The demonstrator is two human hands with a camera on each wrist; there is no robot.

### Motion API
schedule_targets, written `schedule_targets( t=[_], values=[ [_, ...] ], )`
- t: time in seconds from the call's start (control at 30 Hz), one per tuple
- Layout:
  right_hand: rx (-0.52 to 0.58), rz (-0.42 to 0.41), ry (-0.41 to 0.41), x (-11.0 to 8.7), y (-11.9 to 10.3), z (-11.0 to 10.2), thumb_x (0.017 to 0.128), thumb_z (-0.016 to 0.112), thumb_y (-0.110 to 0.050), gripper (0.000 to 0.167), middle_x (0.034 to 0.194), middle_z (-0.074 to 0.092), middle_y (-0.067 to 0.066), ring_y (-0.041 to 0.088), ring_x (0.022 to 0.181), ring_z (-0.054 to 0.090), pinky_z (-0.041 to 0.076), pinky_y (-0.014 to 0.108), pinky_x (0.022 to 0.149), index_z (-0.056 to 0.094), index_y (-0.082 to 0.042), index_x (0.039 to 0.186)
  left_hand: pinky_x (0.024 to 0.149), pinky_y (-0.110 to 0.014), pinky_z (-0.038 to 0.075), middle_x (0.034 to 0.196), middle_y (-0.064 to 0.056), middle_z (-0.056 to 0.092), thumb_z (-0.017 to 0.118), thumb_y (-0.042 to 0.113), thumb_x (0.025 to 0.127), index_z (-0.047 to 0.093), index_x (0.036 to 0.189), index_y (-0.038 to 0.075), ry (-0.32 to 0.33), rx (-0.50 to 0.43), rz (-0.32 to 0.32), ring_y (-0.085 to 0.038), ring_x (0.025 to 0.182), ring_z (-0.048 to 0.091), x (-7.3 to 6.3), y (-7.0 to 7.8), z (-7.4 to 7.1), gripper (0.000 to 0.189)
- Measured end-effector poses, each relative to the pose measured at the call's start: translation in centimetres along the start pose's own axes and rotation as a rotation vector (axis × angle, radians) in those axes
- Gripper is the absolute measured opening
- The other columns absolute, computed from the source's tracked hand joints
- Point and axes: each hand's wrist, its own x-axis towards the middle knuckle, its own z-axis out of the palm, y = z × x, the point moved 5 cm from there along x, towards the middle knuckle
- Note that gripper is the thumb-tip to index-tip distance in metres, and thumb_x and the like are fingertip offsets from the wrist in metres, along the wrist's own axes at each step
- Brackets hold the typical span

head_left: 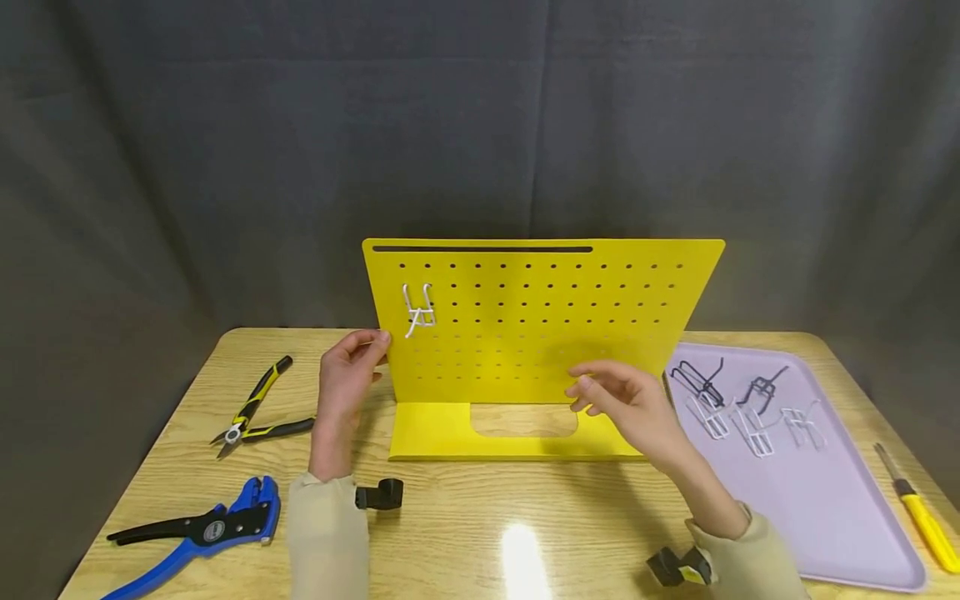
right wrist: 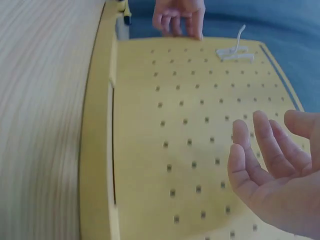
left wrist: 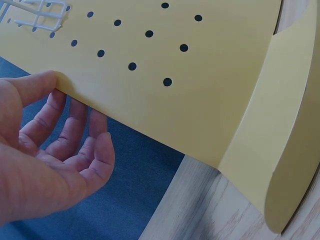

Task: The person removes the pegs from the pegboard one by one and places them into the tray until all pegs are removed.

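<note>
A yellow pegboard (head_left: 525, 333) stands upright on its own folded base on the table. One white wire hook (head_left: 419, 310) hangs in the holes near its upper left corner. My left hand (head_left: 348, 375) pinches the board's left edge, thumb on the front and fingers behind, as the left wrist view also shows (left wrist: 65, 135). In front of the board's lower right part, my right hand (head_left: 626, 408) is held with loosely bent fingers and nothing in them. The right wrist view shows this right hand (right wrist: 280, 170) apart from the board's face.
At the right, a lilac tray (head_left: 810, 517) bears several black and white wire hooks (head_left: 752, 429). Beyond it lies a yellow-handled screwdriver-like tool (head_left: 926, 525). Side cutters (head_left: 255, 408) and blue wire strippers (head_left: 217, 525) lie at the left. A dark curtain (head_left: 480, 125) hangs behind the table.
</note>
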Motion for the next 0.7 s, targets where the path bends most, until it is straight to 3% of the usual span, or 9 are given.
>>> schedule_targets(
  t=[0.27,0.43,0.7],
  values=[
    [0.076,-0.018,-0.077,2.8,-1.7,4.9,0.097,0.054,-0.004,0.021,0.097,0.068,0.02,0.028,0.082,0.067,0.054,0.033,0.073,0.062,0.005,0.114,0.074,-0.031,0.045,0.09,0.006,0.063,0.062,0.029,0.094,0.063,0.112,0.001,0.001,0.01,-0.006,-0.01,0.084,0.062,0.0,-0.2,-0.1,0.033],
    [0.075,-0.041,-0.137,3.7,-2.8,8.2,0.096,0.056,-0.005,0.02,0.099,0.069,0.016,0.032,0.086,0.067,0.054,0.034,0.078,0.064,0.002,0.114,0.074,-0.031,0.046,0.089,0.007,0.063,0.063,0.028,0.094,0.063,0.112,0.002,0.0,0.004,0.0,-0.011,0.084,0.063,0.0,-0.1,-0.1,0.032],
    [0.068,-0.06,-0.107,5.9,-4.2,10.9,0.095,0.06,-0.012,0.021,0.098,0.069,0.016,0.023,0.082,0.066,0.054,0.038,0.074,0.065,-0.002,0.113,0.074,-0.031,0.046,0.089,0.008,0.063,0.062,0.028,0.095,0.063,0.112,0.001,-0.003,0.009,0.004,-0.009,0.083,0.063,0.0,-0.1,0.0,0.032]
  ],
)
